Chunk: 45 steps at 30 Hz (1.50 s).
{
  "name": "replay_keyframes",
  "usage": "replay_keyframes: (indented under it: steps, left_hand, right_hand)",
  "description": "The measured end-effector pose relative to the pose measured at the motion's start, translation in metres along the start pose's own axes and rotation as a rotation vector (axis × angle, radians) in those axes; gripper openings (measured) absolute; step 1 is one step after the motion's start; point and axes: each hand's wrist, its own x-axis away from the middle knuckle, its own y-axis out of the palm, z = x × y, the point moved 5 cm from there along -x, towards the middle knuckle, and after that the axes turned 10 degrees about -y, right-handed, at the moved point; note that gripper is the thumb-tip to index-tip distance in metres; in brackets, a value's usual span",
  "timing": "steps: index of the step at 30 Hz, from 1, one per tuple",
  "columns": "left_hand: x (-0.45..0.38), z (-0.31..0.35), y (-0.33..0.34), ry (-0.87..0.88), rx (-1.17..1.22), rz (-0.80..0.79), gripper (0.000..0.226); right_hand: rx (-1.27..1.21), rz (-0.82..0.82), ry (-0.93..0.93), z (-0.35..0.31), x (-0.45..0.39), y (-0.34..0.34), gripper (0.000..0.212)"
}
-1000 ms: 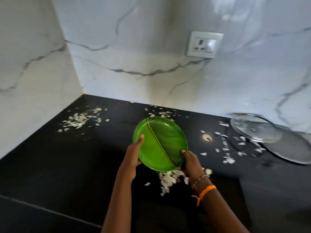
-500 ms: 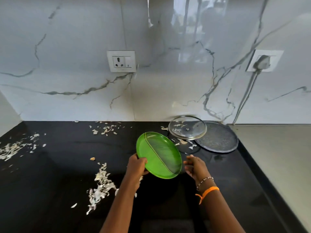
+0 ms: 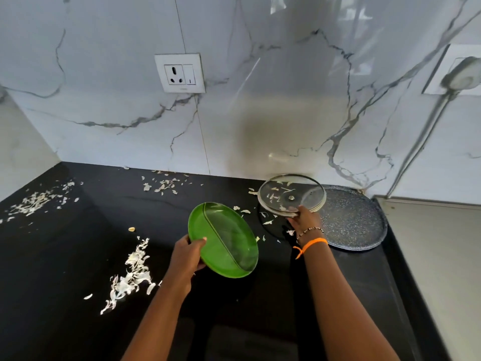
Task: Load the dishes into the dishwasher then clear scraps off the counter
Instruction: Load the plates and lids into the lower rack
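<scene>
A green plate (image 3: 223, 241) is gripped at frame centre by the left hand (image 3: 188, 254); a glass lid (image 3: 291, 195), centre right, is pinched by the right hand (image 3: 304, 220) above the black counter (image 3: 65, 256).

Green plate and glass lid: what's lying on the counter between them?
In the head view, a few pale scraps lie on the black counter between the green plate and the glass lid.

Round green plate (image 3: 229, 243) with one thin pale line across it. Clear glass lid (image 3: 291, 195), metal-rimmed, at its 1 o'clock. Round grey speckled platter (image 3: 356, 220). Glossy black countertop (image 3: 65, 256), whitish scraps (image 3: 132, 277). White grey-veined marble wall (image 3: 260, 113). Orange wrist thread (image 3: 311, 243).
</scene>
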Motion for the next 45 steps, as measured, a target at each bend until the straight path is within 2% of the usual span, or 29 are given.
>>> replay_keyframes:
  steps: [4,7,10,12,14,19,23,25,28,29,30,31,33,35,38,39,42,43,45]
  left_hand:
    - [0.002,0.002,-0.002,0.043,0.016,0.052,0.028]
    - [0.007,0.01,-0.002,0.177,0.003,0.099,0.027]
    - [0.022,0.022,-0.001,0.321,0.011,0.143,0.022]
    - [0.033,0.026,-0.003,0.424,0.002,0.171,0.02]
    - [0.045,0.029,-0.008,0.511,-0.054,0.223,0.016]
    - [0.075,0.025,-0.025,0.535,0.0,0.296,0.018]
    - [0.099,0.01,-0.044,0.525,0.043,0.275,0.027]
    - [0.107,-0.002,-0.056,0.495,0.024,0.265,0.032]
    - [0.138,-0.02,-0.079,0.502,0.089,0.22,0.021]
    - [0.144,-0.027,-0.084,0.518,0.05,0.243,0.021]
    - [0.151,-0.035,-0.09,0.518,0.016,0.243,0.021]
    - [0.159,-0.047,-0.097,0.505,0.011,0.21,0.022]
    - [0.172,-0.074,-0.109,0.423,0.053,0.102,0.024]
    - [0.187,-0.104,-0.116,0.296,0.135,-0.024,0.019]
    - [0.218,-0.147,-0.113,0.192,0.093,-0.17,0.019]
    - [0.227,-0.158,-0.11,0.185,0.056,-0.195,0.021]
    - [0.249,-0.188,-0.097,0.186,-0.104,-0.251,0.019]
    - [0.258,-0.199,-0.089,0.171,-0.148,-0.287,0.017]
    - [0.269,-0.224,-0.074,0.135,-0.238,-0.349,0.024]
  right_hand:
    - [-0.156,-0.055,0.001,-0.001,0.008,-0.007,0.013]
    - [-0.282,-0.169,-0.07,-0.01,0.025,-0.013,0.018]
    - [-0.391,-0.244,-0.153,-0.023,0.042,-0.019,0.014]
    - [-0.517,-0.26,-0.133,-0.025,0.055,-0.023,0.013]
    - [-0.525,-0.225,-0.106,-0.02,0.067,-0.031,0.021]
    - [-0.572,-0.236,-0.091,-0.01,0.115,-0.056,0.015]
    - [-0.552,-0.204,-0.185,-0.005,0.161,-0.08,0.03]
    - [-0.519,-0.197,-0.191,0.003,0.185,-0.094,0.025]
    - [-0.54,-0.207,-0.16,0.022,0.227,-0.114,0.015]
    - [-0.552,-0.215,-0.167,0.026,0.241,-0.12,0.017]
    - [-0.556,-0.225,-0.182,0.032,0.256,-0.126,0.03]
    - [-0.552,-0.221,-0.184,0.04,0.273,-0.135,0.043]
    - [-0.57,-0.202,-0.194,0.057,0.307,-0.154,0.052]
    - [-0.605,-0.188,-0.188,0.074,0.341,-0.174,0.043]
    - [-0.606,-0.08,-0.154,0.099,0.392,-0.217,0.017]
    - [-0.58,-0.032,-0.141,0.105,0.41,-0.233,0.015]
    - [-0.542,0.108,-0.12,0.119,0.448,-0.284,0.039]
    - [-0.546,0.128,-0.109,0.122,0.46,-0.299,0.038]
    - [-0.534,0.181,-0.085,0.134,0.48,-0.331,0.017]
